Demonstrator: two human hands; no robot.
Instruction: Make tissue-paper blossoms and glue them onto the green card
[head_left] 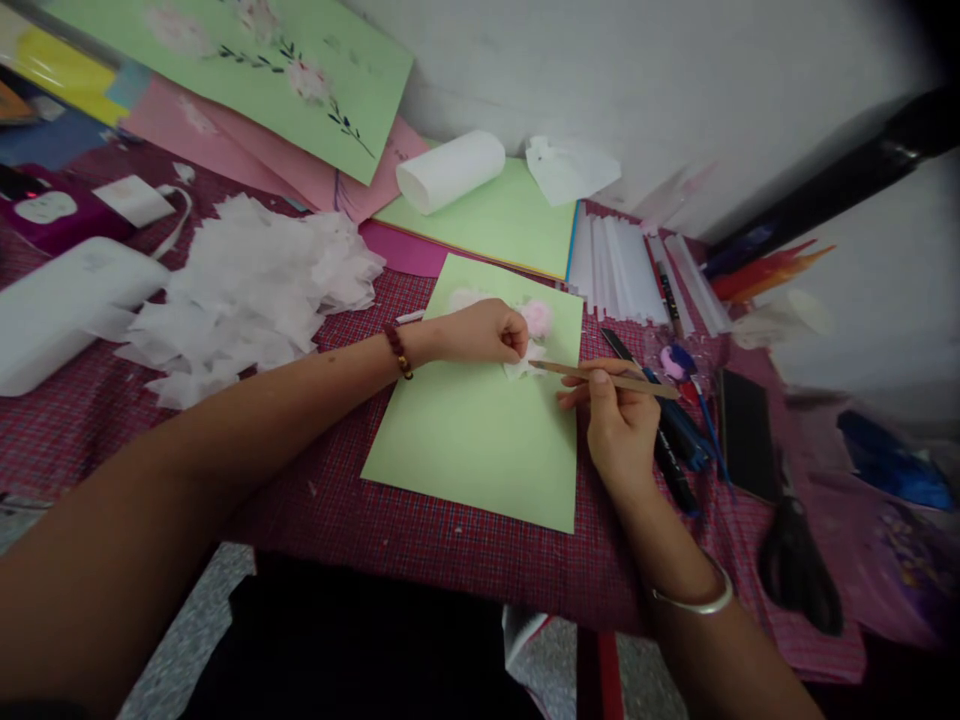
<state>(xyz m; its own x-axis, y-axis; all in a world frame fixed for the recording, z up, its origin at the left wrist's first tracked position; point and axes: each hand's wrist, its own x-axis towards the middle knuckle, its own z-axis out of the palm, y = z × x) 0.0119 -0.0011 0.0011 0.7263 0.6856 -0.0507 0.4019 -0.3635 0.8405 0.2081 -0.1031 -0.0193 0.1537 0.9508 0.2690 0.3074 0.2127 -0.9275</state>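
A sheet of light green paper [472,440] lies on the table, with a pink tissue flower [537,318] near its top. My left hand [491,330] is closed over the upper part of the sheet, its fingertips pinched at a small piece of white tissue paper [523,366]. Between the thumb and fingers of my right hand [619,415] is a thin flat wooden stick [637,384]. The stick's tip points left and meets the white tissue beside my left fingertips. My left hand partly covers another pale flower on the sheet.
A heap of white tissue pieces [247,280] lies to the left, near a white box-shaped device [82,300]. A paper roll [450,172] rests behind the sheet. On the right are markers [673,470], glue sticks [611,270] and black-handled scissors [799,565]. A finished-looking flower picture [307,80] leans at the back.
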